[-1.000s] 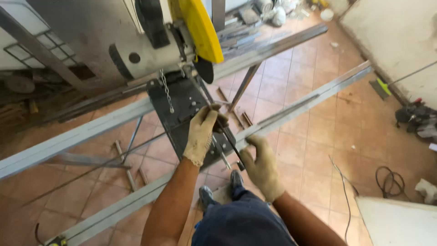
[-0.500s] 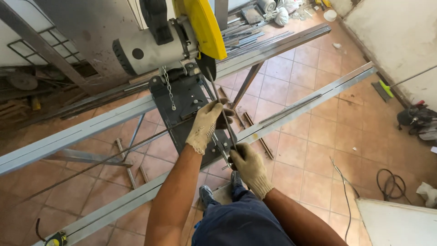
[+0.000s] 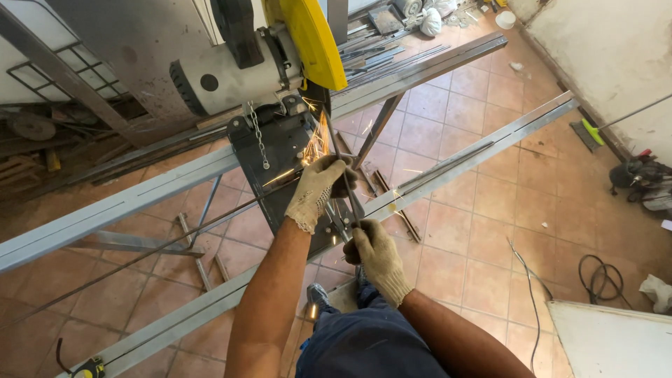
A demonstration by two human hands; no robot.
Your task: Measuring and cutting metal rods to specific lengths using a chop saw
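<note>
A chop saw with a yellow blade guard sits on a black base between two long grey steel rails. Orange sparks fly from under the guard, just above my left hand. My left hand, in a knit work glove, is closed on a dark part on the base right below the blade. My right hand, also gloved, grips the near end of a thin metal bar that runs up toward the blade. A long thin rod lies across the base.
The two steel rails cross the view diagonally over a tiled floor. Metal offcuts and bars lie beyond the saw. A cable and a white panel are at the lower right, a tape measure at the lower left.
The saw head has come down and sparks now fly at the blade. My right hand has moved up along the thin bar, closer to my left hand.
</note>
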